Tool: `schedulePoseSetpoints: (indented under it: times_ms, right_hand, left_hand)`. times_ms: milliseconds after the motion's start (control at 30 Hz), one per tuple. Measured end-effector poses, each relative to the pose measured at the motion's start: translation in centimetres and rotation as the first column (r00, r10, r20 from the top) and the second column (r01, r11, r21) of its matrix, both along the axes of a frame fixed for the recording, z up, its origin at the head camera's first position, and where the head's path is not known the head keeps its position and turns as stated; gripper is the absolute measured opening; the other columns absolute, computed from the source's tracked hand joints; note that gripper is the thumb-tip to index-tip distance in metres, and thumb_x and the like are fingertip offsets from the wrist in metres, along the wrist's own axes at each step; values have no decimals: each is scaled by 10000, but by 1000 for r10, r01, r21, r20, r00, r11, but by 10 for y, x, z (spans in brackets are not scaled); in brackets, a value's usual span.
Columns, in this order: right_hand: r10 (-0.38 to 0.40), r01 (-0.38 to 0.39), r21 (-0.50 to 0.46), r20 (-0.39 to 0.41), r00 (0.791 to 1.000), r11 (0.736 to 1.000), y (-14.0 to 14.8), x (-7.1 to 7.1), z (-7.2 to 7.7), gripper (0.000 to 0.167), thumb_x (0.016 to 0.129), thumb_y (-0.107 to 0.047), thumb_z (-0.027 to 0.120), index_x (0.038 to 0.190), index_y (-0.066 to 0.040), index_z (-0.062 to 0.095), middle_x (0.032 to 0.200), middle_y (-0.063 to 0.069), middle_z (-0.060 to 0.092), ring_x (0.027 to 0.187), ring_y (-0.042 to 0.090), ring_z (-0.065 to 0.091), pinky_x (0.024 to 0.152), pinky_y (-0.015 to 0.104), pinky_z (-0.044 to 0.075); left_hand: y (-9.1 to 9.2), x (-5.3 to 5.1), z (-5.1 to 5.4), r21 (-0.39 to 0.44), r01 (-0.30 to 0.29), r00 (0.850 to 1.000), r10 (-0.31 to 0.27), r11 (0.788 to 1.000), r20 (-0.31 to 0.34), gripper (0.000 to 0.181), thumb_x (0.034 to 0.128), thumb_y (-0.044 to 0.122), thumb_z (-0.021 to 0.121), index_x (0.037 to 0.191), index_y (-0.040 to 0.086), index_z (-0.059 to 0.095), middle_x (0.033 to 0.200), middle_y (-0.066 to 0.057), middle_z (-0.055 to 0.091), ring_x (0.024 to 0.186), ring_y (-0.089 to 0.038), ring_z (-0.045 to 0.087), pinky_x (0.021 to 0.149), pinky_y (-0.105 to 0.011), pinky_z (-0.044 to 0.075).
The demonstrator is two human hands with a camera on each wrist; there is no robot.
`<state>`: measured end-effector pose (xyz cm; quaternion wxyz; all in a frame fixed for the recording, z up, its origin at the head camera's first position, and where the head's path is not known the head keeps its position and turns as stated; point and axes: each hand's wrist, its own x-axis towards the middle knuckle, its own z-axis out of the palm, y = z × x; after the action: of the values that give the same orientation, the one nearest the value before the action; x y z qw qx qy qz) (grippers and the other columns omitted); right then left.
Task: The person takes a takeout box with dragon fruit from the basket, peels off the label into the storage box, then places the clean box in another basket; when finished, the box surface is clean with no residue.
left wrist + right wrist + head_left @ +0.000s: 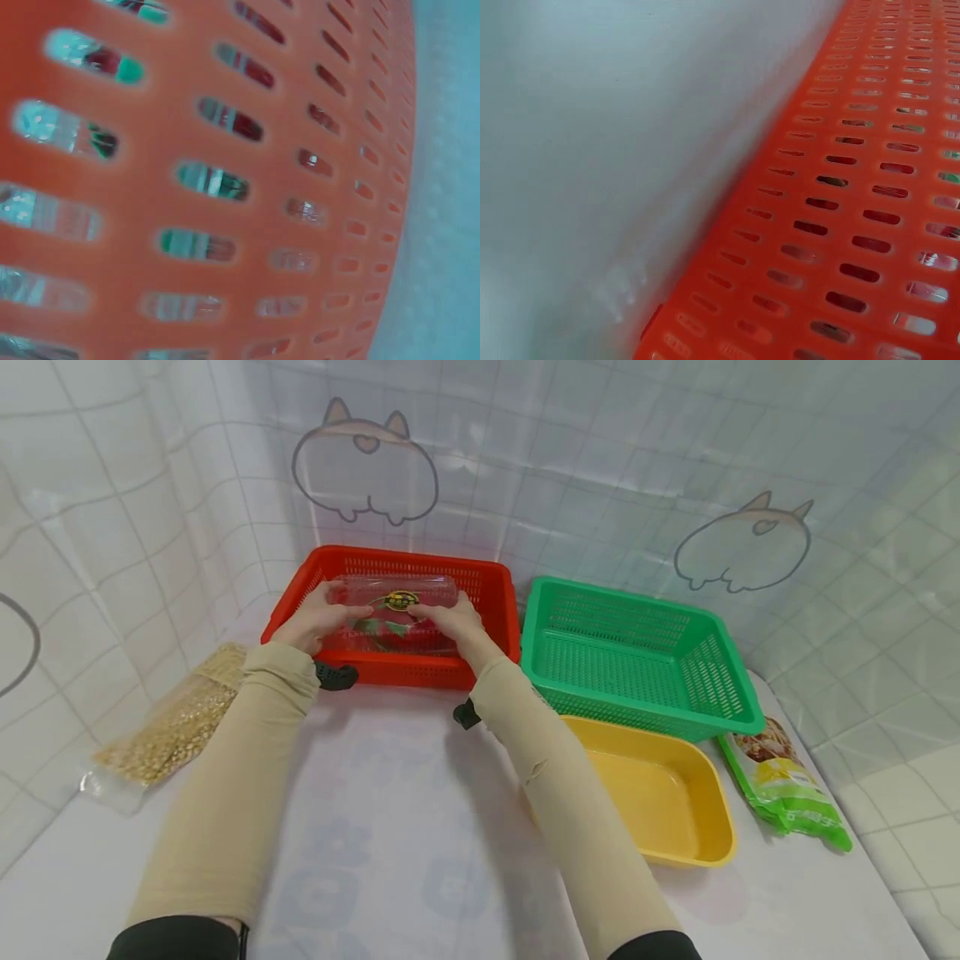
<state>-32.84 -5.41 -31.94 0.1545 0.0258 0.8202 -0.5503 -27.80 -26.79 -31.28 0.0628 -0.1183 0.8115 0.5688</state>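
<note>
A clear plastic package (405,631) with red and green print and a black-and-yellow oval label lies inside the red basket (390,672). My left hand (311,617) grips its left end, thumb across the top. At the right end my right hand (459,625) holds it the same way, thumb near the label. The far fingers of both hands are partly hidden by the package and basket. Both wrist views show mostly the perforated basket wall (277,187), also the red wall (840,240) from the right wrist, with bits of the package behind the slots.
Right of the red basket stands a green basket (615,660), with a yellow tray (652,793) in front, partly behind my right sleeve. A green-and-white food packet (787,781) lies at the far right. On the left lies a clear bag of pale grains (176,722). A tiled-pattern curtain backs the table.
</note>
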Motion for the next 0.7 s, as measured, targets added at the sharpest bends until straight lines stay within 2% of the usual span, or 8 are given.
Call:
schedulePoseSetpoints:
  times_ms: [100,233,367,500,700]
  right_hand:
    - [18,-18,-3,-6,1000,1000,2,0,1,976,854,-439,762,1596,-202,174,1552,31,376,1411,243,345,1153,461,382]
    - [37,-38,-17,-16,999,999,6,2,1,862,868,-408,756,1548,-195,272,1485,24,442,1366,229,392,1125,448,418]
    - [56,-58,-56,-28,998,997,11,4,0,710,877,-373,756,1456,-202,383,1372,8,527,1281,206,469,1084,428,460]
    - [70,-73,-95,-41,997,993,16,6,2,692,888,-359,746,1459,-187,394,1352,10,537,1261,204,483,1091,433,452]
    - [73,-75,-138,-19,997,988,20,7,3,679,893,-340,745,1456,-189,396,1332,13,548,1238,197,507,1058,409,486]
  left_hand:
    - [1,-1,-1,-6,-2,1000,2,1000,-21,901,966,357,640,1615,163,46,1669,-150,57,1471,-396,199,1183,-590,256]
    - [2,-2,-2,0,7,999,-7,1000,-35,881,972,353,634,1614,157,64,1667,-149,74,1410,-377,291,1172,-545,309]
    - [2,0,-2,9,9,999,-8,1000,-41,863,976,354,628,1613,157,80,1654,-143,130,1249,-310,420,1113,-492,393]
    - [2,0,-3,27,13,998,-11,1000,-59,861,976,360,627,1613,160,83,1640,-141,173,1131,-246,446,1062,-479,430]
    - [0,-1,-4,27,5,999,-4,1000,-49,882,965,392,637,1618,198,77,1658,-120,139,1252,-296,397,1107,-510,405]
